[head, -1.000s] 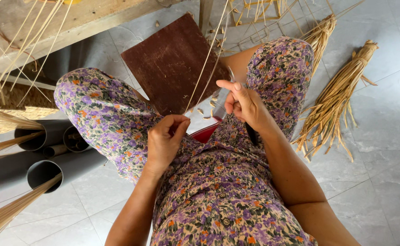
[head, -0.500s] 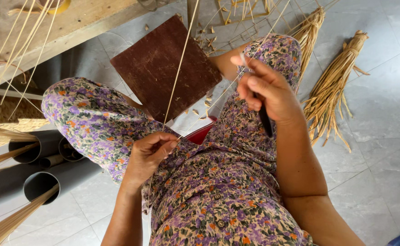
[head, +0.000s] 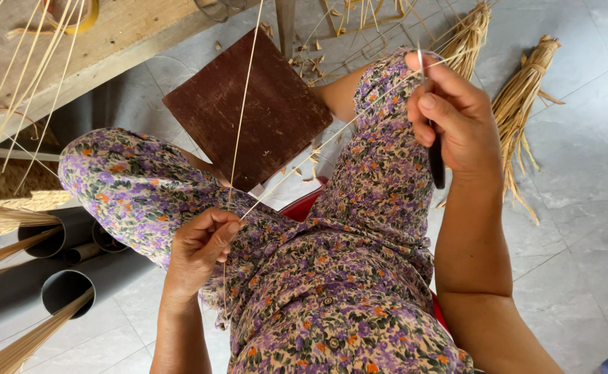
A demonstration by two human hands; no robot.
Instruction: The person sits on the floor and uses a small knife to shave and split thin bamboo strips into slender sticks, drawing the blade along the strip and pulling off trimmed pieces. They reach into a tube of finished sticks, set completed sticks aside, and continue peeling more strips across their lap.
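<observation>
Two hands work over a lap in a purple flowered dress. In the head view, the left hand (head: 203, 246) is closed near the knees and pinches a thin pale straw strip (head: 238, 131) between thumb and fingers; one strand rises far toward the wooden bench (head: 110, 41), another runs right to the right hand (head: 452, 114). The right hand is raised and closed around a small knife (head: 435, 156) with a dark handle, its blade touching the strand. Between the knees, a dark brown board (head: 276, 104) lies on the tiled floor. Straw bundles (head: 518, 111) lie at right, grey pipes (head: 48, 277) at left.
</observation>
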